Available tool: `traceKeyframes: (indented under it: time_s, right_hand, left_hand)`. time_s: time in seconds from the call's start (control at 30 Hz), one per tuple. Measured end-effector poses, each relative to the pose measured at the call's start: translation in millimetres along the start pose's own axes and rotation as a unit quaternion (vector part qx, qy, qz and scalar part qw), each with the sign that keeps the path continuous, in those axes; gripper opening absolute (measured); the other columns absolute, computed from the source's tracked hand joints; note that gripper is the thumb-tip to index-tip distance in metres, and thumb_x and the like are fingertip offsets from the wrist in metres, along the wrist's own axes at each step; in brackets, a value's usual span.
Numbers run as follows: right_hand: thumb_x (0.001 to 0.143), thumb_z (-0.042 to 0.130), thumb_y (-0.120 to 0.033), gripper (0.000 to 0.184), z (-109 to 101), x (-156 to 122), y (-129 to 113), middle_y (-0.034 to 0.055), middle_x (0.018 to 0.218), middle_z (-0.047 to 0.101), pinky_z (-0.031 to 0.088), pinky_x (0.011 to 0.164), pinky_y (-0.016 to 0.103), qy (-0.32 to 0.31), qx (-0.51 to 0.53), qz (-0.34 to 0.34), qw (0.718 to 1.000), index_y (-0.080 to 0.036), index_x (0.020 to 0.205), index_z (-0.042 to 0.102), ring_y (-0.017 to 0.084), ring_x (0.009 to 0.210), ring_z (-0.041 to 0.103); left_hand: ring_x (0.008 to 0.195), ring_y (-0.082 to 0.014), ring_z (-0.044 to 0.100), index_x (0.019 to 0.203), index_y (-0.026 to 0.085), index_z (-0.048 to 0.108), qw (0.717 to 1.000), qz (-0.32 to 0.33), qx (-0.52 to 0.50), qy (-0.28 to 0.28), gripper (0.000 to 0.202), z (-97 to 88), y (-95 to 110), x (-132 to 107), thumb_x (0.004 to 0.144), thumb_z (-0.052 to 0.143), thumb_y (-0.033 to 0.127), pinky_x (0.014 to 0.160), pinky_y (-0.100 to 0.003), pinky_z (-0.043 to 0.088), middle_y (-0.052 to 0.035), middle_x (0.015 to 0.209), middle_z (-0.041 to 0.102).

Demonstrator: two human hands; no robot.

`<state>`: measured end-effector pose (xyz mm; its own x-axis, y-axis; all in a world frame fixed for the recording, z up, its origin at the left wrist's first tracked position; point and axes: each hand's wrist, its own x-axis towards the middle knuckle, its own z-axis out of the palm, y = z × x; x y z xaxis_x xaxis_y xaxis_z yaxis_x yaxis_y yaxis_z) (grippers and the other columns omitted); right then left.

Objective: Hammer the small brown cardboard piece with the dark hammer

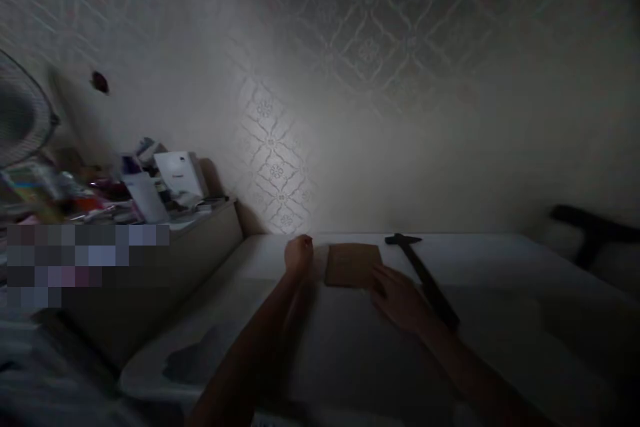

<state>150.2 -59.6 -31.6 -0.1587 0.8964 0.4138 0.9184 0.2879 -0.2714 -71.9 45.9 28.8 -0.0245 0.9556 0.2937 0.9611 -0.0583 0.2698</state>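
A thin brown board (353,265), perhaps wood or cardboard, lies flat on the white table (345,347). At its lower right corner is my right hand (400,297), index finger on top and the other fingers bent around the edge. My left hand (299,254) is closed in a fist, to the left of the board and apart from it. Anything inside that fist is hidden; a small dark reddish spot shows at its fingertips. To the right of my right hand, a dark hammer (425,273) lies slanted, its head toward the wall.
A patterned wall (400,147) rises behind the table. On the left, a cabinet (215,233) carries clutter, with a white bottle (146,197) and a white box (181,173). A fan (23,110) stands at far left. Some dark T-shaped object (595,230) is blurred at right.
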Motion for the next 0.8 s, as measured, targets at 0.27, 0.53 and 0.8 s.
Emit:
traceKeyframes:
  time_s: [0.27, 0.53, 0.8]
  right_hand:
    - [0.086, 0.047, -0.024, 0.045, -3, 0, -3, 0.0171, 0.131, 0.058, 0.04, 0.105, 0.038, 0.011, 0.002, -0.005, 1.0, -0.007, 0.125, 0.059, 0.026, 0.122, 0.054]
    - [0.088, 0.045, -0.027, 0.045, -5, -1, -4, 0.0165, 0.132, 0.057, 0.038, 0.107, 0.039, -0.001, -0.008, 0.005, 1.0, -0.008, 0.126, 0.059, 0.026, 0.123, 0.052]
    - [0.087, 0.045, -0.027, 0.045, -6, 0, -4, 0.0153, 0.133, 0.057, 0.038, 0.107, 0.039, -0.013, -0.009, 0.008, 1.0, -0.01, 0.126, 0.059, 0.025, 0.125, 0.051]
  left_hand:
    - [0.091, -0.0165, 0.068, 0.103, 0.017, 0.072, 0.966, 0.051, -0.241, -0.074, 0.024, 17.6, 68, -22, 0.084, 0.06, 0.022, 0.079, -0.021, 0.049, -0.0066, 0.101, 0.074]
    - [0.094, -0.017, 0.067, 0.108, 0.014, 0.07, 0.965, 0.036, -0.237, -0.111, 0.028, 30.5, 62, -17, 0.081, 0.061, 0.016, 0.08, -0.021, 0.049, -0.0079, 0.103, 0.073]
    - [0.093, -0.0168, 0.067, 0.108, 0.013, 0.069, 0.958, 0.041, -0.257, -0.122, 0.029, 35.2, 59, -15, 0.081, 0.062, 0.019, 0.078, -0.02, 0.049, -0.008, 0.102, 0.073]
